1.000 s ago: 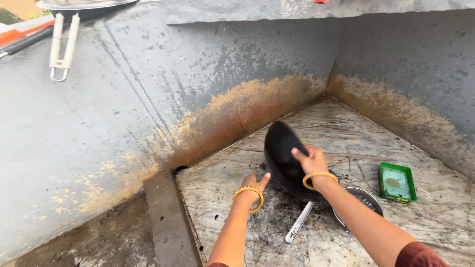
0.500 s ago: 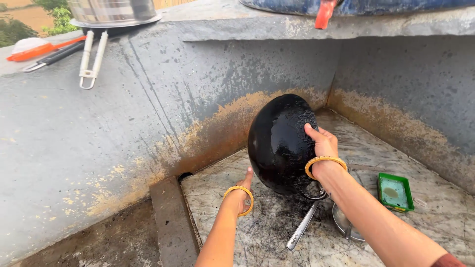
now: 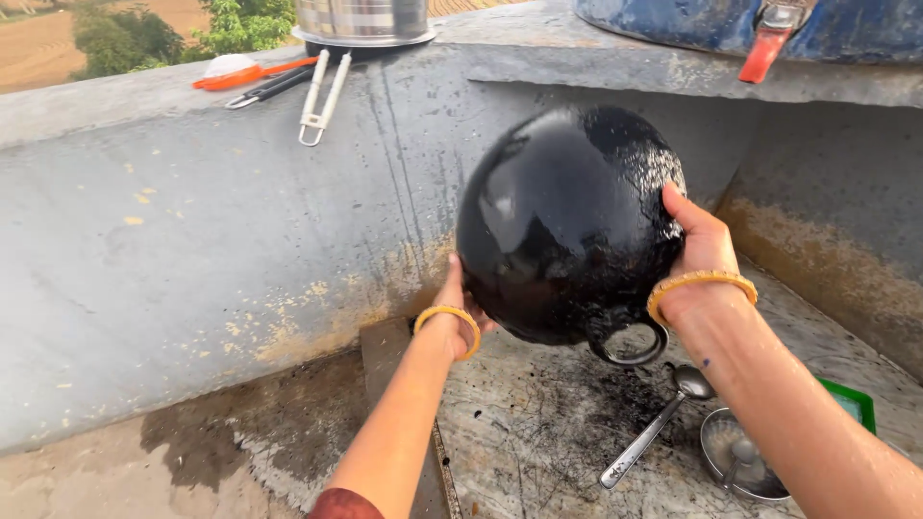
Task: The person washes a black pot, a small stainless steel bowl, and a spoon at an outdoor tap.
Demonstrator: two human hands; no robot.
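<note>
On the ledge at upper left, tongs and an orange-handled tool are laid beside a steel pot; a drop behind them is suggested by the fields beyond. Lower down, the left hand is pressed against the near-left side of the black wok, though its fingers are hidden behind the rim, so their spread cannot be told. The wok is held up in the air over the stone wash floor, bottom turned toward the camera, wet and sooty, its loop handle hanging lowest. The right hand is clamped on the right rim, thumb laid over the outer surface. A firm two-sided hold is judged necessary, since the surface looks slippery. Beneath, a spoon and a small steel strainer lie on the floor, with a green tray by the right wall. Open room is found above and toward the camera; the concrete wall behind and the overhanging shelf should be kept clear of.
</note>
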